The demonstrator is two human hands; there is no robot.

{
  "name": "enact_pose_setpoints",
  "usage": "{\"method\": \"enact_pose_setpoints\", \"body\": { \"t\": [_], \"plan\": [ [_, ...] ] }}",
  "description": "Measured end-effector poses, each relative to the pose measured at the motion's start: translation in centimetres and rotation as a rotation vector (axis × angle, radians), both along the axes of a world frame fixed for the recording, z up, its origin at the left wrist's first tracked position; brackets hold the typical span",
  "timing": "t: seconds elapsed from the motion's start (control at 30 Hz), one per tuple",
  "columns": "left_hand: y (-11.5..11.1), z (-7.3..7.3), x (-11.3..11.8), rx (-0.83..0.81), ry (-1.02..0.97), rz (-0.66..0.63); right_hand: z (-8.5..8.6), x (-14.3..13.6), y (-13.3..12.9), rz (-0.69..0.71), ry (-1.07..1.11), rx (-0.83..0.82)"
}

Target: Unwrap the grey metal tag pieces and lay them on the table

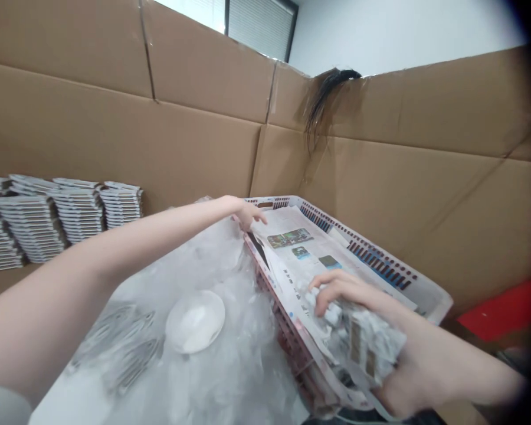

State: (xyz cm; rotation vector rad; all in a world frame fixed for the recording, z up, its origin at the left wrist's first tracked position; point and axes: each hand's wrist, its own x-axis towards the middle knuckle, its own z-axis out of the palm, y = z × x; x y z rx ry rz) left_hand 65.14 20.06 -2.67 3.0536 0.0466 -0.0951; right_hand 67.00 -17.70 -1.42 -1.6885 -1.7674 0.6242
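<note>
My left hand (246,215) reaches over the far left corner of a white plastic basket (429,295), at the edge of a printed paper sheet (292,248). Its fingers look partly stretched, and a dark gap shows beneath the sheet's near edge. Over the basket's near end, my right hand (349,290) is closed around a bunch of small white packets (374,345) with brown edges. Motion blurs these packets, so their contents cannot be made out. The printed sheet covers most of the basket's inside.
Clear plastic bags (248,360) spread left of the basket, with a round white dish (195,321) and flat packets (126,348) among them. Several stacks of folded white pieces (77,209) stand at the left. Cardboard walls (194,147) enclose the place; dark hair (325,97) hangs over one.
</note>
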Motion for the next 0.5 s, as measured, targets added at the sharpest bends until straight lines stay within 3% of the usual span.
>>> {"method": "enact_pose_setpoints", "body": {
  "t": [0.13,0.23,0.37,0.5],
  "plan": [
    [-0.6,4.3,-6.6,0.035,-0.057,-0.007,0.8,-1.9,3.7,0.066,-0.103,0.043],
    [-2.3,5.9,-13.5,-0.041,-0.165,0.013,0.8,-4.7,8.2,0.151,-0.177,0.107],
    [-5.6,6.0,-23.3,-0.136,-0.395,0.130,-1.6,-11.3,15.7,0.289,-0.252,0.142],
    [-8.7,4.0,-31.7,-0.264,-0.561,0.284,-5.6,-19.8,22.4,0.370,-0.406,0.029]
  ]
}}
